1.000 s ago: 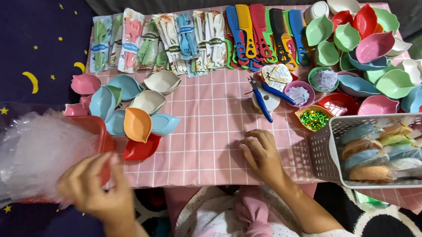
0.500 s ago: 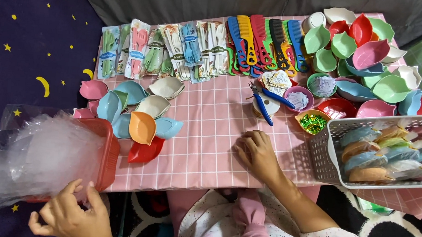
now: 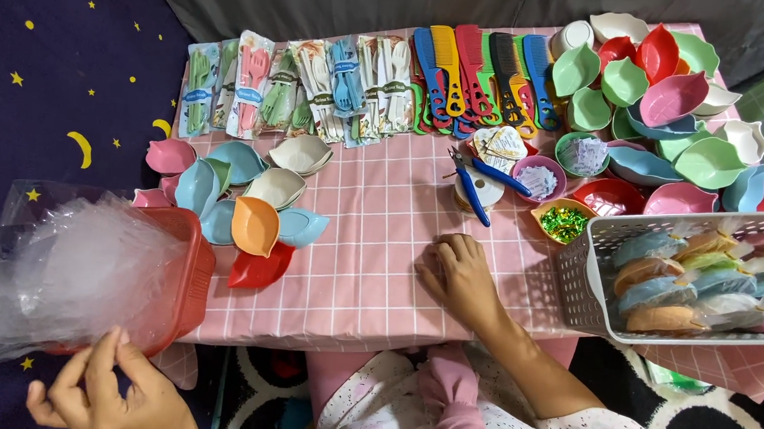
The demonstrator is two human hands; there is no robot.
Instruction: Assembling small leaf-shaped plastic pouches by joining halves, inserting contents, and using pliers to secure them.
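While I watch from the head view, my left hand sits at the bottom left, fingers curled and pinching at the near lower edge of the red plastic basket, which hangs off the left end of the table. Out of that basket spills a crumpled mass of clear thin plastic bags, billowing leftward over the dark star-patterned cloth. I judge the bags feather-light, soft and slippery, with no stiffness at all; a pinch on a single loose edge should separate one better than a grab at the heap. They look glossy, wrinkled and see-through, with the red wall showing faintly behind them.

Just right of the basket lies a cluster of leaf-shaped plastic dishes in orange, blue, pink, cream and red on the pink checked tablecloth. Behind them runs a row of packaged plastic cutlery sets, then coloured plastic combs.

Near the table's middle my right hand rests knuckles-up on the cloth, fingers bent under, grasping nothing that I can see. Beyond it lie blue-handled pliers. Farther right stand small bowls of trinkets, a heap of pastel leaf dishes, and a white lattice basket of wrapped items.
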